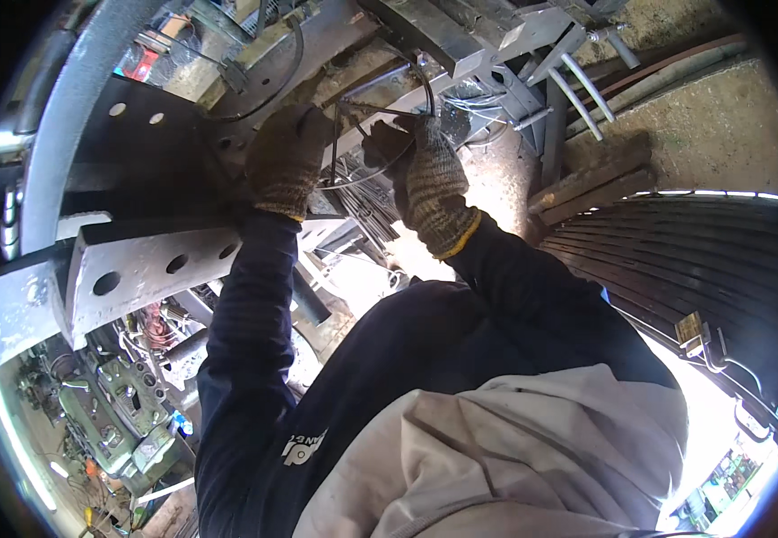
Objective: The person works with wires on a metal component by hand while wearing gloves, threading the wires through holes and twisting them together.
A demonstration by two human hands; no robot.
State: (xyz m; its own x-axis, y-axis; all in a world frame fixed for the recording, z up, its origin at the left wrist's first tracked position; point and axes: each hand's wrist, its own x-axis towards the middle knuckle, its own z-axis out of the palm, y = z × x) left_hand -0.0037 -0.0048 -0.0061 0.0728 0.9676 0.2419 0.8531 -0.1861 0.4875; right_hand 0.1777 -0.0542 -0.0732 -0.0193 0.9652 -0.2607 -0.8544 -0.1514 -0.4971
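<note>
Both my hands wear knitted work gloves with yellow cuff edges. A thin metal rod frame (333, 148), with straight bars and a curved piece like part of a ring, spans the gap between them. My left hand (286, 161) is closed at the frame's left side, its fingertips mostly hidden. On the other side my right hand (434, 179) is closed on the frame, with darkened fingers curled inward. Below the frame lies a bundle of thin rods (366, 204).
A heavy steel beam with round holes (151, 255) runs along the left, close to my left forearm. Steel bars and a clamp-like fixture (577, 67) stand at the far right. A dark ribbed panel (703, 264) is on the right. Machinery (106, 408) sits at lower left.
</note>
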